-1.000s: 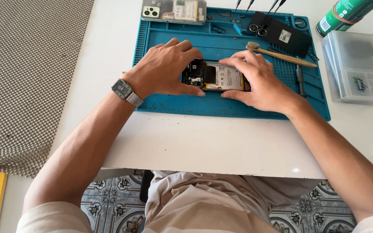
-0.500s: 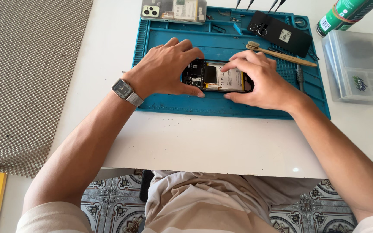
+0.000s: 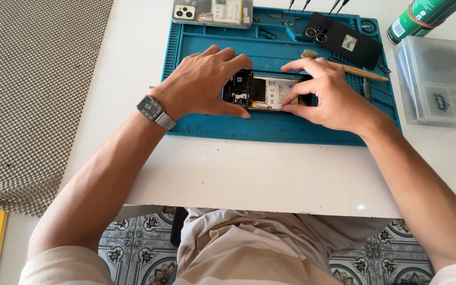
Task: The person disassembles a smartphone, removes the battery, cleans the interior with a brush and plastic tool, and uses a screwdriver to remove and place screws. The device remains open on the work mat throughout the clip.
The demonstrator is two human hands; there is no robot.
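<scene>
Both hands grip an opened phone (image 3: 266, 91) at frame centre on the blue repair mat (image 3: 270, 126): left hand (image 3: 202, 84) clamps its left end, right hand (image 3: 327, 95) pinches the right edge. Looks light, rigid, fragile inside; best held by frame edges.

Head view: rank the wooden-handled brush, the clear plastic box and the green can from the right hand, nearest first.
From the right hand:
1. Wooden-handled brush, just beyond the fingers on the blue mat.
2. Clear plastic box, off the mat to the right.
3. Green can, far right corner.
</scene>
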